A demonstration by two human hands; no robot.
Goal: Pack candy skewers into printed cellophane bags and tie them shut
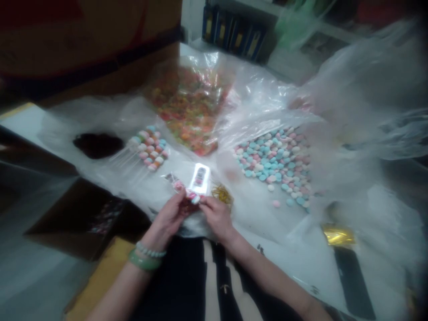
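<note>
left hand and right hand pinch a blurred candy packet. a clear bag holds orange sweets; a box holds indistinct pieces.

Can't read any text, too blurred. See pale labels on blue binders, illegible. Same for red print on large cardboard box. Can't make out small dark marks on white tabletop.

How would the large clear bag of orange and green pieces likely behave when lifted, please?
The clear bag would probably sag, since it looks thin and wrinkled. It may feel fairly heavy, given the many small pieces inside. Its shiny surface might be slippery.
</note>
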